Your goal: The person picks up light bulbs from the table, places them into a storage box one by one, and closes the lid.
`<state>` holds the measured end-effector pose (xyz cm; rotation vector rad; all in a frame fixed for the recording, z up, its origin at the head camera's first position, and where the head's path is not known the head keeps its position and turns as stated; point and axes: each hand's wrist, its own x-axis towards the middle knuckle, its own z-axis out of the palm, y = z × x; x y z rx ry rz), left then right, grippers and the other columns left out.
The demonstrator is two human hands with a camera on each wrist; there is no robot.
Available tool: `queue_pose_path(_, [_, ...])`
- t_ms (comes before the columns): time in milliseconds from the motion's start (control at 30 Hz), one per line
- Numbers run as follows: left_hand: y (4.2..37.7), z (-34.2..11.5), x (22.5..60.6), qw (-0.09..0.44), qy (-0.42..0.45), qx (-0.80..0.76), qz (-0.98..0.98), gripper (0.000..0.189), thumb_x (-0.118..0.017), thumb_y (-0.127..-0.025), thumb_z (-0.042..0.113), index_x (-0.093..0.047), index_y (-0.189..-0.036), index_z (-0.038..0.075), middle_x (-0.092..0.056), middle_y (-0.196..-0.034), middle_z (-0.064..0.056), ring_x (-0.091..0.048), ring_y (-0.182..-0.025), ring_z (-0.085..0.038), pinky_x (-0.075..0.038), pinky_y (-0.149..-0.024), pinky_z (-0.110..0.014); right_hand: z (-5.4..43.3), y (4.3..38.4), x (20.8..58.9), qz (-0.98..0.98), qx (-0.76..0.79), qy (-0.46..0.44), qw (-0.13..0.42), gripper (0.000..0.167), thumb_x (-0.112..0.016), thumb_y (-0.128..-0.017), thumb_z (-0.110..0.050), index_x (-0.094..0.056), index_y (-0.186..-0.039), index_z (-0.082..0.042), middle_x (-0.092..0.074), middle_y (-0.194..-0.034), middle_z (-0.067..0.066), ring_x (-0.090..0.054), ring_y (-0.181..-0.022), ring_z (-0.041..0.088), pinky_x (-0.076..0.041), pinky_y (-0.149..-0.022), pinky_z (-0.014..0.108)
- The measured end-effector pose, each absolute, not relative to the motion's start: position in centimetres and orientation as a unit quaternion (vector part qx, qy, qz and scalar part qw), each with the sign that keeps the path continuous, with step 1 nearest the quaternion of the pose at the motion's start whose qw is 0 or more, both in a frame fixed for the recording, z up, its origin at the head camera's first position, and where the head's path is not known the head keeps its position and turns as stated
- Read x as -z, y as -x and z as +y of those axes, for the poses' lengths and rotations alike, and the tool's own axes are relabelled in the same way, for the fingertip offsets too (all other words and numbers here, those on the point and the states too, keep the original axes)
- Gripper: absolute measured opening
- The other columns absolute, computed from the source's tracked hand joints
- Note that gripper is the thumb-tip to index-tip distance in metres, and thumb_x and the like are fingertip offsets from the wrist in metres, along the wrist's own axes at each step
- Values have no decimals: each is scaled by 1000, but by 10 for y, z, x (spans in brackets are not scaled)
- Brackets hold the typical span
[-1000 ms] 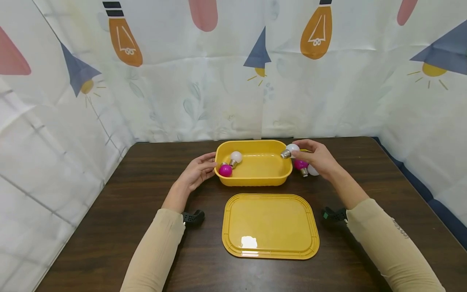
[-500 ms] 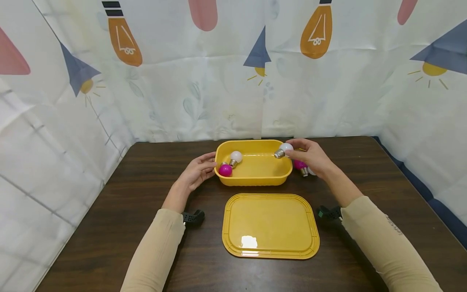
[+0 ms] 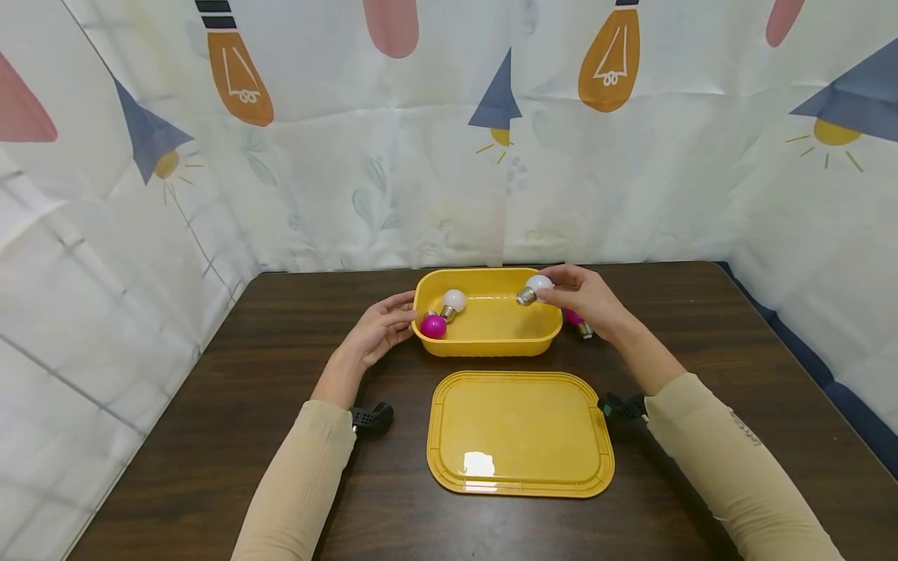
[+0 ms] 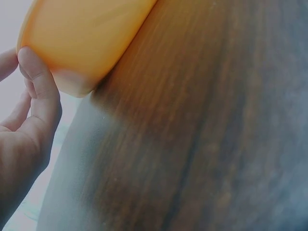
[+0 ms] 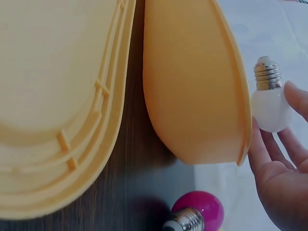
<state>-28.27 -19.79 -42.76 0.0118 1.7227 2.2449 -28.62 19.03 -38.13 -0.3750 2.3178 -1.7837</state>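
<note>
My right hand (image 3: 588, 300) pinches a white light bulb (image 3: 539, 284) between thumb and fingers, over the right end of a yellow tub (image 3: 491, 348). The bulb's metal screw base points down and left in the head view. In the right wrist view the held bulb (image 5: 270, 108) appears just past the tub's rim. At the tub's left end, my left hand (image 3: 375, 331) holds the rim with thumb and fingertips; its thumb (image 4: 36, 67) lies against the wall in the left wrist view. Inside the tub, a white bulb (image 3: 454, 300) and a magenta bulb (image 3: 433, 327) lie at the left.
A yellow lid (image 3: 521, 432) lies flat on the dark wooden table (image 3: 393, 499) in front of the tub. Right of the tub, a magenta bulb (image 5: 199, 209) lies partly hidden under the right hand in the head view. A printed curtain (image 3: 316, 179) hangs behind the table.
My right hand has carried the white bulb leftward, from the tub's right rim to over its inside. The left hand has stayed at the left rim.
</note>
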Motion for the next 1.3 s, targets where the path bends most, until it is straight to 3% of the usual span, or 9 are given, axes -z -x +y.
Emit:
queue_pose_path(600, [282, -198, 429, 154, -9, -780, 606, 54, -56, -105, 2, -38, -156, 3, -51, -140, -23, -68, -92, -16, -57, -82, -26, 172, 294, 381, 785, 594, 139, 110, 50, -77, -95, -28, -60, -135, -4, -59, -133, 14, -60, -121, 31, -43, -109, 49])
queue_pose_path(933, [283, -197, 428, 153, -12, -781, 606, 54, -57, -105, 2, -39, -156, 2, -51, -140, -23, -68, -93, -16, -57, -83, -26, 161, 296, 378, 763, 615, 159, 123, 47, -75, -97, -20, -58, -137, -2, -58, -135, 16, -58, -124, 32, -42, -110, 48])
queue_pose_path(1300, [283, -197, 428, 154, -5, -781, 606, 54, -55, -105, 1, -38, -156, 3, -49, -142, -25, -68, -91, -15, -57, -82, -26, 150, 297, 378, 774, 597, 161, 133, 47, -76, -96, -25, -60, -135, -6, -56, -137, 14, -58, -125, 33, -37, -113, 50])
